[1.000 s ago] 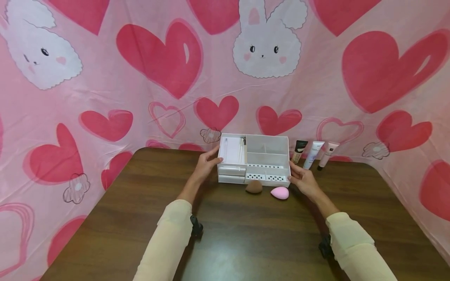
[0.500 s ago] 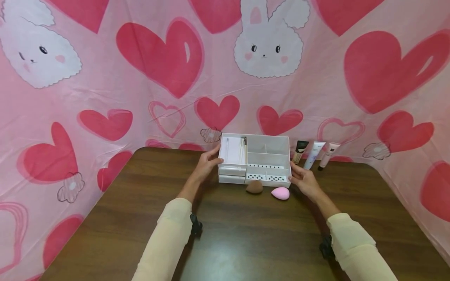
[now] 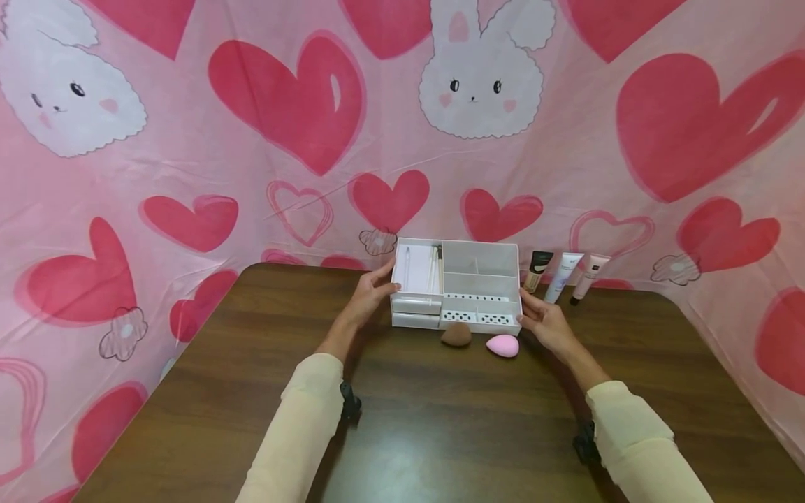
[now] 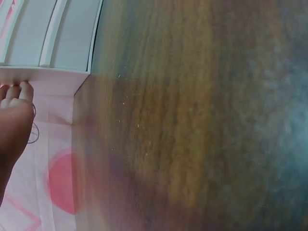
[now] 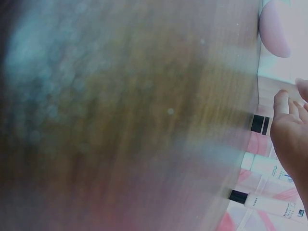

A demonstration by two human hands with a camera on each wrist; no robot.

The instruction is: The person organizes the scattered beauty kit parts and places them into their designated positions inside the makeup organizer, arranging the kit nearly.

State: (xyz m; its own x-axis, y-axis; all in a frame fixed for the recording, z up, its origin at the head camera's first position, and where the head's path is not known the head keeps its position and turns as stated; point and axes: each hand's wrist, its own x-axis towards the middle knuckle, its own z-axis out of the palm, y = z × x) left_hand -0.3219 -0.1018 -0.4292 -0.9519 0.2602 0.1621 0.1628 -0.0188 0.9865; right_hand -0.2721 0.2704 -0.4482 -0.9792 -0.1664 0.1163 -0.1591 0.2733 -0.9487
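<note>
A white makeup organizer stands at the back of the table, facing me. Thin brushes and a slender clear stick lie in its upper left tray, above two drawers. My left hand touches its left side, thumb at the front edge. Fairly straight fingers meet the outer wall in the left wrist view. On the opposite side rests my right hand, fingers along the wall and thumb near the front corner. A brown makeup sponge and a pink makeup sponge lie before the organizer.
Right of the organizer stand a black-and-beige tube, a white tube and a pink tube, near my right hand. Behind the dark wooden table hangs a pink cloth with hearts and rabbits.
Both hands and the organizer stay in place relative to the table. The head view shifts very slightly; the cloth at the left shows small shifts in its folds.
</note>
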